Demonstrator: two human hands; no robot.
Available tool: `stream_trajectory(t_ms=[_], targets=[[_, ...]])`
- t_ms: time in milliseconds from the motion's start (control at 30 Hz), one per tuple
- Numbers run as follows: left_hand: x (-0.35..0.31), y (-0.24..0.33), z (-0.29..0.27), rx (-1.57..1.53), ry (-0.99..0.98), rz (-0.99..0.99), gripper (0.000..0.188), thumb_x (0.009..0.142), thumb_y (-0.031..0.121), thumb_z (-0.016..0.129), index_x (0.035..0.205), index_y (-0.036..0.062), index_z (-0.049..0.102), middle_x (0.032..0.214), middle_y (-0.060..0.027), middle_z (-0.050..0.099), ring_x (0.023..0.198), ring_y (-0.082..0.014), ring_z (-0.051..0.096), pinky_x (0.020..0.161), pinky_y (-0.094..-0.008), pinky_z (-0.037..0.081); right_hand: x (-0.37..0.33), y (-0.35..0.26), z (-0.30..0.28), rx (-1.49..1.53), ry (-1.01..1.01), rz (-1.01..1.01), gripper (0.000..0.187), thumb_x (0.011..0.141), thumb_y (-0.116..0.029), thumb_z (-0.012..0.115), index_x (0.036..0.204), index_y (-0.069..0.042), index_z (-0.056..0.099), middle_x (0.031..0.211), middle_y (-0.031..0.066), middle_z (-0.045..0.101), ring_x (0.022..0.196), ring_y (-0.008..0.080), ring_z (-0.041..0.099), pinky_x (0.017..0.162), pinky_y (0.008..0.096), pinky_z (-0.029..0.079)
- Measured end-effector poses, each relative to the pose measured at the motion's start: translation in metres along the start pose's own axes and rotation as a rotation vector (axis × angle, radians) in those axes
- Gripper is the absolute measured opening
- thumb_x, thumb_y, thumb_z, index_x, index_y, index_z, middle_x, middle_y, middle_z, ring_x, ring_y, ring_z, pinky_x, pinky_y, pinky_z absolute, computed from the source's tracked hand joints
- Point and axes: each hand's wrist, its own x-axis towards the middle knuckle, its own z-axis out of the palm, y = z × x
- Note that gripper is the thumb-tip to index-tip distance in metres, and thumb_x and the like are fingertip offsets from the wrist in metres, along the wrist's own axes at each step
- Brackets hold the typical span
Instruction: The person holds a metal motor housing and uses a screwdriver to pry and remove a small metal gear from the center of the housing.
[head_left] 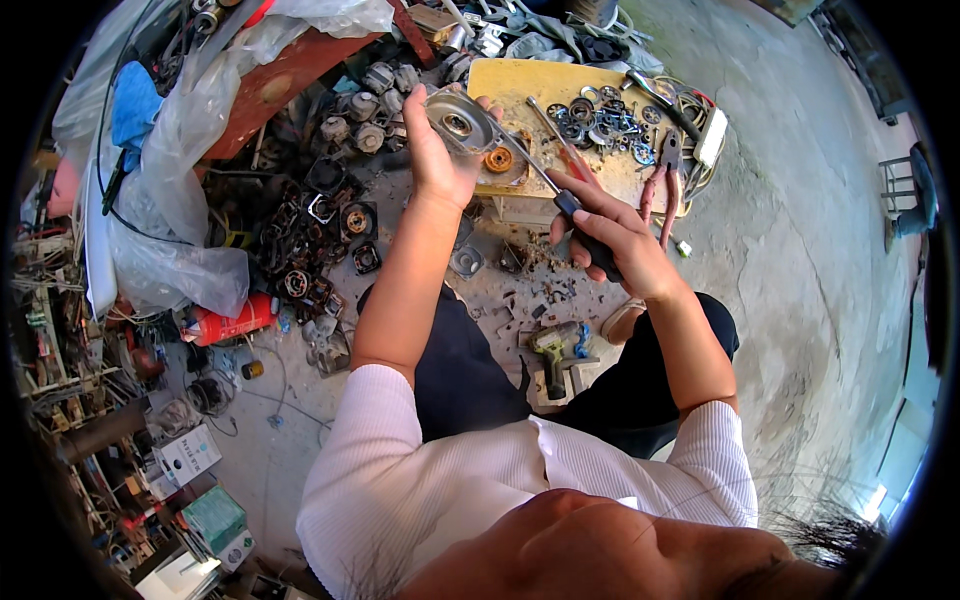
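My left hand [441, 160] grips a clear-edged metal fan housing [446, 108] with a round hub at its centre, holding it tilted above the near left corner of a yellow work table [505, 82]. My right hand [618, 238] is closed around the black handle of a screwdriver [572, 207]. The screwdriver's shaft slants up and left, its tip at the right side of the housing; whether it touches cannot be made out. Just below the housing, a fan frame with an orange copper coil [498, 160] lies on the table.
On the table lie a pile of metal rings [600, 122], red-handled pliers [671, 165], a hammer [665, 102], a red-handled screwdriver [560, 140] and a white power strip [710, 138]. A green power drill [552, 352] rests between my legs. Motor parts [300, 240] and a fire extinguisher [230, 319] lie left.
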Motion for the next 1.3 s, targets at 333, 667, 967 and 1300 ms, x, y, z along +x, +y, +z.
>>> stream_trajectory(t_ms=[333,667,967,1300], targets=[[-0.011,-0.007,0.015,0.182,-0.014,0.114,0.059,0.094,0.059,0.045,0.120,0.0062,0.055,0.106,-0.0155,0.066,0.102,-0.0311,0.064,0.094,-0.0415,0.049,-0.001,-0.002,0.000,-0.019,-0.046,0.000,0.054,0.100,-0.013,0.045,0.153,-0.010,0.034,0.096,0.0064,0.063,0.065,0.0069,0.052,0.047,0.0198,0.041],[-0.015,-0.008,0.018,0.290,-0.015,0.167,0.063,0.094,0.061,0.043,0.126,0.0075,0.052,0.109,-0.0144,0.065,0.103,-0.0303,0.065,0.092,-0.0413,0.049,-0.003,-0.003,0.004,0.000,-0.044,-0.002,0.055,0.100,-0.012,0.044,0.154,-0.011,0.033,0.094,0.0059,0.063,0.066,0.0065,0.052,0.048,0.0201,0.042],[-0.014,-0.010,0.018,0.272,-0.040,0.177,0.061,0.095,0.059,0.042,0.125,0.0066,0.054,0.108,-0.0142,0.065,0.104,-0.0314,0.065,0.093,-0.0411,0.050,-0.001,0.000,0.005,-0.037,-0.038,-0.011,0.054,0.101,-0.012,0.044,0.153,-0.009,0.033,0.094,0.0061,0.062,0.066,0.0068,0.052,0.049,0.0207,0.043],[-0.013,-0.028,0.020,0.298,-0.112,0.315,0.061,0.098,0.053,0.034,0.129,0.0038,0.052,0.114,-0.0167,0.065,0.108,-0.0319,0.063,0.097,-0.0427,0.048,0.001,0.024,0.023,0.006,0.121,-0.074,0.045,0.101,-0.015,0.051,0.143,-0.002,0.042,0.097,0.0023,0.062,0.071,0.0060,0.051,0.055,0.0202,0.043]])
